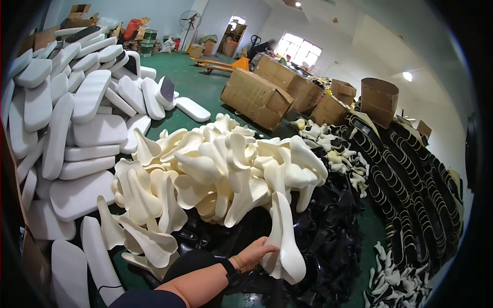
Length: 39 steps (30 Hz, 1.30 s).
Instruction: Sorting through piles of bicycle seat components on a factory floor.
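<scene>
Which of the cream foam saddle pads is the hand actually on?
The upright pad at the pile's near edge, standing alone against the black shells. The hand touches its left side; the other pads lie heaped in the pile behind.

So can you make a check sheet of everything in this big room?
Surface: green floor, mostly covered by heaps.
Job's things: cream foam saddle piece held upright; big pile of cream saddle pieces behind it.
Clutter: white foam pads stacked at left; black shells below; black trimmed pieces at right; cardboard boxes.
Hands: one hand grips the saddle piece, which hand cannot be told; the other is out of view.
Cables: nothing seen.
Surroundings: pallet jack, standing fan, windows.
</scene>
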Each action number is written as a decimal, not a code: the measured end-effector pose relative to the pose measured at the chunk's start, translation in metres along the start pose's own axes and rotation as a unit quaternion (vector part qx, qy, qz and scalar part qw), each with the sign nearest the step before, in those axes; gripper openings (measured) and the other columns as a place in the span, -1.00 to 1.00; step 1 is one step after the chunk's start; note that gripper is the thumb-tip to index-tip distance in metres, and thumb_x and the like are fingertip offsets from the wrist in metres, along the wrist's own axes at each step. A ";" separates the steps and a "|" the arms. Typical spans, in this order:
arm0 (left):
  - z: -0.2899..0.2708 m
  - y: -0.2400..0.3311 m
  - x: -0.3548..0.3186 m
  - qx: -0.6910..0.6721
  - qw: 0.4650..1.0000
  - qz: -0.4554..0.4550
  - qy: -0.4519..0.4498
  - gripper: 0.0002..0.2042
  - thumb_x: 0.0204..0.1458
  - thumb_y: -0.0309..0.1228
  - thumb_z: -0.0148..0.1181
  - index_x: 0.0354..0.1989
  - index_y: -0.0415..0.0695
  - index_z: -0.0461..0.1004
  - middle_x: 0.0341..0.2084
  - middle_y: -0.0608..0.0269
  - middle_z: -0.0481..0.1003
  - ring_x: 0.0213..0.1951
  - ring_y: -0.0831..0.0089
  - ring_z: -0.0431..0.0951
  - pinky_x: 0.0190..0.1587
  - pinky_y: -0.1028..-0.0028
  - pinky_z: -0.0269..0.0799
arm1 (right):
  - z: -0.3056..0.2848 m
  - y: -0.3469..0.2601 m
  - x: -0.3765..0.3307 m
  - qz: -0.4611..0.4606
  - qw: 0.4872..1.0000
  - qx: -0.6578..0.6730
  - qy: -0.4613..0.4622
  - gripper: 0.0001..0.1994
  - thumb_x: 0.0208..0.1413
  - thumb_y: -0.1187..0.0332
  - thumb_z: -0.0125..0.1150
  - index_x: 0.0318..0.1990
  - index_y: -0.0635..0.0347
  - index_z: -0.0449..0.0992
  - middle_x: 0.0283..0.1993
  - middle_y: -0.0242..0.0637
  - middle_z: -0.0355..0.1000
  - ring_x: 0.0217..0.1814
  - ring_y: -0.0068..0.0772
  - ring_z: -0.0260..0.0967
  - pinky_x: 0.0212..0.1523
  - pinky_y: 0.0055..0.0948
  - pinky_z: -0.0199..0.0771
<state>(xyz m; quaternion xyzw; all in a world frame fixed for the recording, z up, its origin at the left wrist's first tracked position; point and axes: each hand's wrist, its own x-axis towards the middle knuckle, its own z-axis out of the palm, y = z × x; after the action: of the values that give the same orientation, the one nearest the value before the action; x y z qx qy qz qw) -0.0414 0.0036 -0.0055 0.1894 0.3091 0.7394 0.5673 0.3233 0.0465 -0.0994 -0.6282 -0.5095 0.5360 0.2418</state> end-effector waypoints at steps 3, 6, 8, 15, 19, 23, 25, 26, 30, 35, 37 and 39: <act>0.010 0.000 -0.005 0.060 0.997 -0.042 0.009 -0.59 0.15 -0.24 0.13 0.12 -0.15 0.30 -0.03 0.25 0.44 0.03 0.44 0.43 0.10 0.32 0.34 | 0.015 0.015 -0.017 0.050 0.968 0.245 0.035 -0.58 0.11 0.45 0.23 0.13 0.23 0.35 0.00 -0.21 0.43 -0.05 -0.24 0.38 -0.17 -0.27 0.48; 0.008 -0.012 -0.008 -0.076 0.991 -0.112 0.017 -0.53 0.21 -0.07 -0.01 0.17 -0.12 0.31 0.02 0.31 0.45 0.01 0.42 0.47 0.10 0.34 0.37 | 0.024 0.063 -0.001 0.102 0.989 0.106 0.001 -0.65 -0.04 0.55 0.22 -0.02 0.30 0.45 -0.16 -0.16 0.48 -0.26 -0.19 0.44 -0.31 -0.26 0.51; 0.024 0.001 -0.014 -0.115 0.982 -0.147 0.011 -0.53 0.22 -0.05 -0.01 0.15 -0.14 0.33 0.02 0.27 0.47 -0.03 0.39 0.52 0.08 0.35 0.41 | 0.009 0.102 0.016 0.175 0.971 0.161 -0.037 -0.81 -0.05 0.47 0.25 -0.24 0.31 0.53 -0.32 -0.19 0.49 -0.37 -0.21 0.45 -0.38 -0.26 0.50; 0.015 -0.007 -0.004 -0.054 0.993 -0.076 0.072 -0.63 0.05 -0.33 0.11 0.02 -0.15 0.28 -0.22 0.18 0.46 -0.22 0.33 0.54 -0.13 0.34 0.48 | -0.027 0.080 0.028 0.167 0.910 0.358 -0.126 -0.70 0.09 0.23 0.27 -0.09 0.19 0.51 -0.09 -0.23 0.49 -0.07 -0.27 0.41 -0.07 -0.24 0.49; 0.017 -0.012 -0.002 -0.004 0.997 -0.021 0.069 -0.60 0.07 -0.30 0.09 0.05 -0.14 0.22 -0.15 0.19 0.40 -0.17 0.36 0.49 -0.09 0.33 0.44 | -0.025 0.028 0.014 0.136 0.836 0.510 -0.149 -0.62 0.24 0.23 0.08 0.10 0.29 0.39 0.07 -0.13 0.44 0.09 -0.16 0.36 0.17 -0.19 0.36; 0.009 -0.007 -0.005 -0.113 0.977 -0.178 0.025 -0.61 0.12 -0.21 -0.03 0.02 -0.24 0.33 -0.17 0.07 0.50 -0.13 0.26 0.53 0.02 0.26 0.43 | -0.016 -0.043 -0.020 0.059 0.844 0.521 -0.112 -0.67 0.25 0.34 -0.01 0.07 0.37 0.38 0.03 -0.12 0.45 0.08 -0.16 0.37 0.15 -0.21 0.36; 0.015 -0.005 -0.008 -0.121 0.973 -0.191 0.048 -0.56 0.14 -0.17 -0.05 0.02 -0.30 0.34 -0.13 0.02 0.51 -0.08 0.20 0.52 0.04 0.24 0.42 | -0.011 -0.076 -0.038 -0.023 0.837 0.536 -0.110 -0.67 0.25 0.32 -0.03 0.04 0.39 0.38 0.04 -0.11 0.43 0.08 -0.16 0.37 0.12 -0.23 0.38; 0.015 -0.008 -0.006 -0.116 0.981 -0.146 0.054 -0.56 0.15 -0.16 -0.06 0.04 -0.29 0.32 -0.12 0.02 0.50 -0.06 0.18 0.51 0.06 0.23 0.41 | -0.007 -0.089 -0.046 -0.093 0.859 0.497 -0.083 -0.65 0.24 0.29 -0.02 0.03 0.40 0.38 -0.01 -0.12 0.44 0.02 -0.20 0.38 0.08 -0.25 0.39; 0.028 -0.024 0.001 -0.053 0.993 -0.054 0.090 -0.54 0.24 -0.04 -0.14 0.15 -0.11 0.20 -0.05 0.08 0.44 0.01 0.21 0.47 0.13 0.23 0.34 | 0.025 -0.142 -0.084 -0.330 0.927 0.120 0.131 -0.64 0.23 0.35 -0.01 0.07 0.47 0.36 -0.13 -0.13 0.47 -0.10 -0.23 0.41 -0.01 -0.26 0.42; 0.028 -0.047 0.005 0.018 0.993 -0.007 0.112 -0.54 0.27 0.06 -0.26 0.17 0.03 0.15 -0.01 0.21 0.41 0.01 0.30 0.46 0.09 0.26 0.38 | 0.071 -0.168 -0.097 -0.506 0.850 -0.116 0.087 -0.69 0.00 0.44 0.11 -0.10 0.38 0.56 -0.48 -0.23 0.24 -0.41 -0.33 0.26 -0.32 -0.48 0.23; 0.022 -0.050 0.005 -0.034 0.997 -0.002 0.068 -0.54 0.28 0.06 -0.30 0.16 0.03 0.16 -0.03 0.24 0.42 -0.01 0.34 0.46 0.06 0.29 0.41 | 0.090 -0.170 -0.102 -0.508 0.850 -0.121 0.061 -0.71 0.00 0.44 0.12 -0.11 0.34 0.58 -0.49 -0.24 0.24 -0.45 -0.33 0.25 -0.37 -0.44 0.25; 0.029 -0.042 -0.003 -0.037 0.998 -0.022 0.037 -0.51 0.28 0.07 -0.30 0.20 -0.01 0.05 0.08 0.21 0.28 0.12 0.41 0.29 0.21 0.35 0.17 | 0.100 -0.170 -0.102 -0.517 0.843 -0.140 0.050 -0.71 0.02 0.42 0.14 -0.10 0.29 0.59 -0.52 -0.25 0.25 -0.47 -0.32 0.26 -0.40 -0.41 0.26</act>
<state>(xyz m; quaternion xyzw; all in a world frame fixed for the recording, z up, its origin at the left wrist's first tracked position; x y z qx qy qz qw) 0.0082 0.0143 -0.0120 0.1334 0.3064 0.7443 0.5783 0.1764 -0.0075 0.0575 -0.3266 -0.8175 0.2237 0.4183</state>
